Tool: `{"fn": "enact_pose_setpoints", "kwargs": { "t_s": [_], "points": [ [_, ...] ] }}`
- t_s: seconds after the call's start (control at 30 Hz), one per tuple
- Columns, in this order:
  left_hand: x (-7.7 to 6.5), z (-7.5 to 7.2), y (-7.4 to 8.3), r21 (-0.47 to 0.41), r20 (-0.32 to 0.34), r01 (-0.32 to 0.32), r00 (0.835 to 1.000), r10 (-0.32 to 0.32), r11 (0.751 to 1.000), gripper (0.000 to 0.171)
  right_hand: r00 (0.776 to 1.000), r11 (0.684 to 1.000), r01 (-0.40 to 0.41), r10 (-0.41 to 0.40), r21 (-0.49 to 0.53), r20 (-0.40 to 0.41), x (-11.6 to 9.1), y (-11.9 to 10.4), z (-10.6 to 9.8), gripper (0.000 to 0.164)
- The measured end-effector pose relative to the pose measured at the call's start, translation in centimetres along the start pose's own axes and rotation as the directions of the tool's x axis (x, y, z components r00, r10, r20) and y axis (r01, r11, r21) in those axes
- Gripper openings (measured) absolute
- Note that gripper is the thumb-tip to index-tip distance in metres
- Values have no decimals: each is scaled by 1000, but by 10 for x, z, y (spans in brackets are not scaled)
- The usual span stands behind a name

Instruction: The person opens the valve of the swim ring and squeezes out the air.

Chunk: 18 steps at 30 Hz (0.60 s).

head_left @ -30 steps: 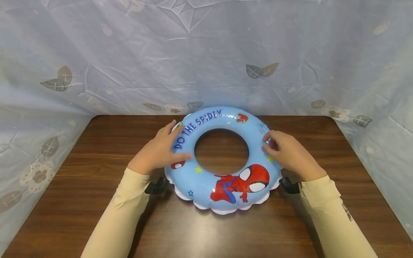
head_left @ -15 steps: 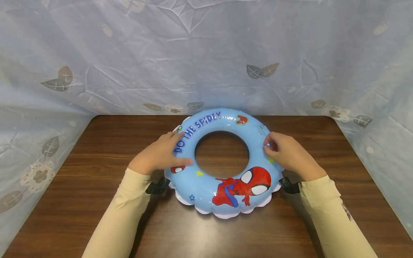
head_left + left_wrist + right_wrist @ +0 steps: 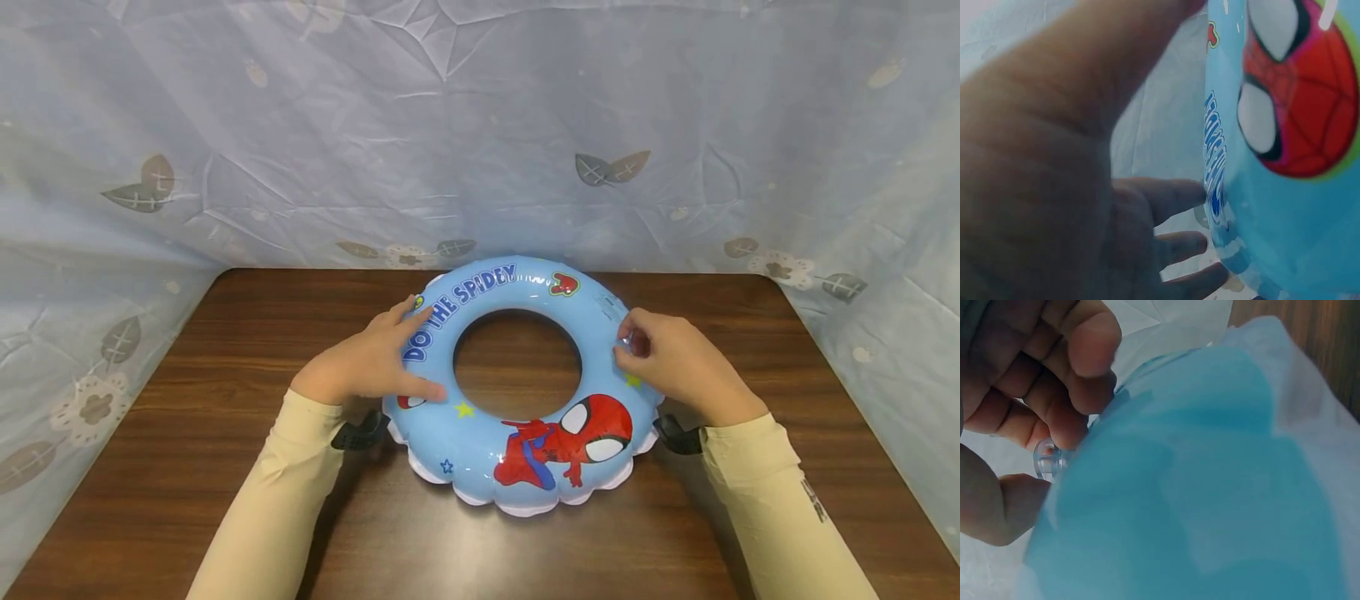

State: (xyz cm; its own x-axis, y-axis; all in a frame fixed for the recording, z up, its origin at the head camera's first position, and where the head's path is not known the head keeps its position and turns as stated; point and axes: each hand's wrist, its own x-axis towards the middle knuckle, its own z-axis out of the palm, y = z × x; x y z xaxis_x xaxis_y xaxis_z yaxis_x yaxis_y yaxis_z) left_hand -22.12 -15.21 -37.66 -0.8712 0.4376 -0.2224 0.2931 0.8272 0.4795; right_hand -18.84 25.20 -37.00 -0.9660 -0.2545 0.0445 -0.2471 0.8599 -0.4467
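Observation:
A light-blue inflatable swim ring (image 3: 480, 450) with a red cartoon figure lies on the table. My left hand (image 3: 367, 358) rests on its left side, fingers spread and fairly straight; the left wrist view shows those fingers (image 3: 1185, 250) touching the ring's surface. On the right side my right hand (image 3: 678, 358) has its fingers curled around a small clear air valve (image 3: 1050, 460) that sticks out of the ring. In the right wrist view the thumb (image 3: 1022, 500) sits on one side of the valve and the fingers on the other. The hand partly hides the valve.
The brown wood-grain table (image 3: 225, 367) extends around the ring, with rounded back corners. A pale curtain (image 3: 487, 125) with leaf prints hangs behind and along both sides. A dark strap device (image 3: 678, 435) sits at each wrist.
The ring has shifted slightly toward the person and tipped flatter at its near edge. My right fingers have closed in on the valve. The left hand stays on the ring.

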Motion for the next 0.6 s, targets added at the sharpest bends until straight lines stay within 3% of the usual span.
{"fn": "enact_pose_setpoints", "kwargs": {
  "t_s": [0.13, 0.6],
  "points": [
    [0, 1, 0, -26, 27, -4, 1000, 5, 1000, 129, 1000, 1000, 11, -10, 11, -21, 1, 1, 0, 15],
    [3, 2, 3, 35, 51, 3, 999, -5, 999, 132, 999, 1000, 21, -21, 4, -31, 1, 3, 4, 10]
  ]
}}
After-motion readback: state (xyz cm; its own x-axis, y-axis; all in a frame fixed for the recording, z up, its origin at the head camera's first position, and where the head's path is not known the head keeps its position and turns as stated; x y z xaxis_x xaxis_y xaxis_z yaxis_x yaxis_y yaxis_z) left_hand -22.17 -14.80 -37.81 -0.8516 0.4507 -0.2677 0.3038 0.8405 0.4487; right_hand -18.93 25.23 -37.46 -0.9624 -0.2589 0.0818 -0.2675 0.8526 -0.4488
